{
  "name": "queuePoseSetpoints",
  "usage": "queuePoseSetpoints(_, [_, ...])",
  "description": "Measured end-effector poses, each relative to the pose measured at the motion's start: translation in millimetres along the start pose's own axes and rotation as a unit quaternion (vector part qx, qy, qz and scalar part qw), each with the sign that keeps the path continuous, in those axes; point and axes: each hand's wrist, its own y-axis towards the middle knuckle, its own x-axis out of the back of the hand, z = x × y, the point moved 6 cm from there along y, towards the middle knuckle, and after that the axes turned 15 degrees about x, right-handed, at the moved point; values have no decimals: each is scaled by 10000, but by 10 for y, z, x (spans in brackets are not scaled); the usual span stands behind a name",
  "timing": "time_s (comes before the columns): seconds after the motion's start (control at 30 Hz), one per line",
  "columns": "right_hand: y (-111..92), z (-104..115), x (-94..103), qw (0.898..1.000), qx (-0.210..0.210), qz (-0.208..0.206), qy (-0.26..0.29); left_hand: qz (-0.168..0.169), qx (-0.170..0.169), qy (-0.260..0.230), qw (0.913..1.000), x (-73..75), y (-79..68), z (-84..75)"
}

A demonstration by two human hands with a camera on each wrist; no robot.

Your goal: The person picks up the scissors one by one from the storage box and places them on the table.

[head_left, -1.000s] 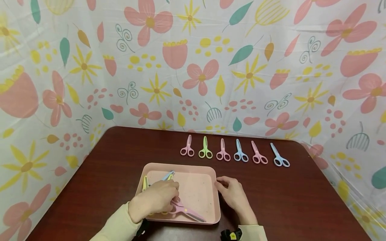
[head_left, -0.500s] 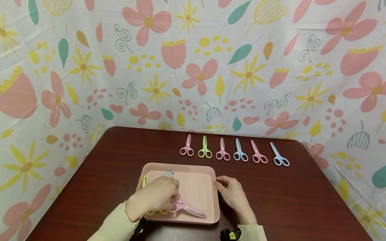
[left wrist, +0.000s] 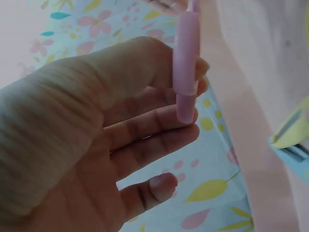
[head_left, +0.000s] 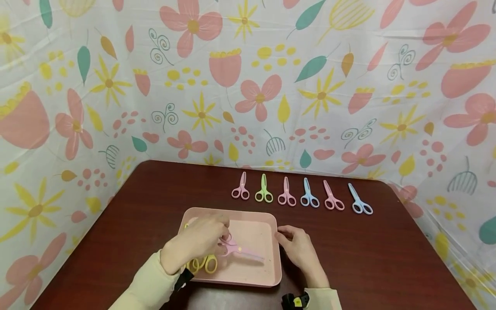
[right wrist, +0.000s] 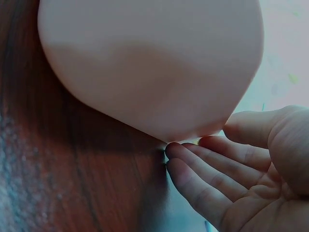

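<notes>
My left hand [head_left: 197, 243] is over the left half of a pink tray [head_left: 277, 262], pinching a pair of pink scissors [head_left: 242, 250] by the handle loops. The blades point right across the tray. In the left wrist view the pink scissors [left wrist: 186, 53] sit between thumb and forefinger, the other fingers loosely extended. Yellow scissors handles [head_left: 210, 263] show in the tray below that hand, which hides most of the rest. A blue blade [left wrist: 295, 157] lies by a yellow one. My right hand [head_left: 300, 252] rests its fingertips and thumb against the tray's right wall [right wrist: 154, 72].
A row of several scissors lies along the back of the dark table [head_left: 162, 193], among them green scissors [head_left: 264, 194], blue scissors [head_left: 309, 199] and more pink scissors [head_left: 286, 198]. A flowered curtain [head_left: 255, 94] hangs behind and beside the table.
The pink scissors have been lifted a little from the tray floor and moved up in the head view, uncovering more of the yellow handles. The right hand stays at the tray's wall.
</notes>
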Motion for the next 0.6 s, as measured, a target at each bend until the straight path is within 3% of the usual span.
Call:
queuePoseSetpoints(0.23, [-2, -4, -3, 9999, -17, 71, 105, -314, 150, 324, 9989, 206, 105, -3])
queuePoseSetpoints(0.37, [-2, -5, -7, 9999, -8, 85, 93, -696, 110, 435, 9966, 341, 175, 31])
queuePoseSetpoints(0.5, [-9, -16, -4, 9999, 10, 113, 91, -946, 14, 622, 9936, 463, 331, 46])
queuePoseSetpoints(0.6, [-13, -28, -1, 9999, 23, 82, 111, -884, 79, 718, 9935, 534, 485, 72])
